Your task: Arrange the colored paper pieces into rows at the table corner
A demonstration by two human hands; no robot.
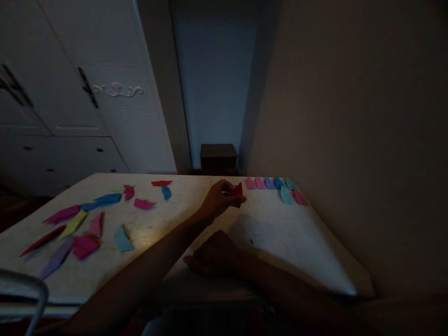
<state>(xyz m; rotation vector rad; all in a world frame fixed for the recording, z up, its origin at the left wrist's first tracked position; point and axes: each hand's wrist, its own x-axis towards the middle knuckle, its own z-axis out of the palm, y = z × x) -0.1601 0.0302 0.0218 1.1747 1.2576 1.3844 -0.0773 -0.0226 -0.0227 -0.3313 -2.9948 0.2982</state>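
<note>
My left hand (221, 200) reaches over the far part of the table and pinches a small red folded paper boat (238, 190) between thumb and fingers. Just to its right stands a row of folded paper boats, beginning with a pink one (250, 183), then another pink, a purple one (269, 183), a blue one (278, 182) and a teal one (290, 183). In front of that row are a light teal boat (286, 196) and a dark pink boat (299, 198). Closer to me, my right hand (213, 254) rests curled near the front edge, with nothing visible in it.
Several flat folded papers lie scattered on the left of the white table (157, 224), among them a teal piece (123, 239), a purple piece (58, 257) and a yellow piece (74, 225). A wall (350, 140) borders the right side; a metal tube (38, 298) shows lower left.
</note>
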